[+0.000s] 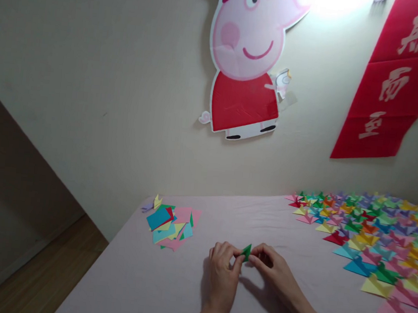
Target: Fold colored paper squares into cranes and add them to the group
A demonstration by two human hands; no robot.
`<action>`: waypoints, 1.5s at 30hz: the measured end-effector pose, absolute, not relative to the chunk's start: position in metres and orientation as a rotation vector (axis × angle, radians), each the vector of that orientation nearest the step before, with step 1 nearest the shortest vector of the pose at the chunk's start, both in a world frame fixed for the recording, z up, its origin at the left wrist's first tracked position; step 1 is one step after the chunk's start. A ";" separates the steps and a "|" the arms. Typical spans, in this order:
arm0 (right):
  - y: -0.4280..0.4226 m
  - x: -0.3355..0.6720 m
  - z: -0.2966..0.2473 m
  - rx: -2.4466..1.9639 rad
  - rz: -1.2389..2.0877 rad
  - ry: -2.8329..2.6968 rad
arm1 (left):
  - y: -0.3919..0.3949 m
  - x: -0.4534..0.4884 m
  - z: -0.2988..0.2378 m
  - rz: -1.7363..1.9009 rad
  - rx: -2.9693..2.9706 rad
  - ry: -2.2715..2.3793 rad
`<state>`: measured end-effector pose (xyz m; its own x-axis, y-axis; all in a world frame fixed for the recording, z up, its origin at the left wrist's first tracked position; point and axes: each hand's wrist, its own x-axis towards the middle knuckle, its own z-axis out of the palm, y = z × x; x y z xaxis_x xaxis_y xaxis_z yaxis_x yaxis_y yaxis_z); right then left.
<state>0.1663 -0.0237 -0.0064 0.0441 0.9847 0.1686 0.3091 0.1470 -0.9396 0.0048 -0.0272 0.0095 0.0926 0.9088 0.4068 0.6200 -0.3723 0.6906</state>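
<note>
Pale wall behind, bearing a Peppa Pig cutout and a red banner with pale characters. Pink-covered tabletop below; wooden floor showed off its edge, far to the left of the grip.

Both hands met near the middle of the tabletop. Left hand and right hand each pinched a small green folded paper between thumb and fingertips, one hand on each side. Grip clenched on the paper from both ends. The paper stood up between them as a pointed triangle; could not tell whether its lower edge touched the cloth. Forearms lay low over the tabletop.

Left of the grip and somewhat farther from the person: a loose stack of coloured paper squares in blue, pink, yellow, red and green, fanned untidily. Just beyond the stack, a small yellow folded piece beside a lilac folded piece.

Right of the grip, well apart: many folded paper pieces in mixed colours, laid in overlapping rows that ran out to the right edge of the view.
</note>
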 end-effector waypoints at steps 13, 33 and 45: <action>-0.023 0.158 -0.001 -1.076 1.130 -1.205 | -0.024 0.008 -0.009 1.080 1.520 1.173; -0.027 0.163 -0.002 -1.068 1.144 -1.279 | -0.016 0.005 -0.003 1.137 1.643 1.147; -0.028 0.160 -0.003 -1.044 1.144 -1.314 | -0.012 0.003 -0.010 1.183 1.559 1.123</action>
<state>0.1600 -0.0279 -0.0032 -0.0626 0.9849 0.1615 -0.0242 0.1603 -0.9868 0.0027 -0.0116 -0.0098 0.1467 0.9674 0.2062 0.1559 -0.2285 0.9610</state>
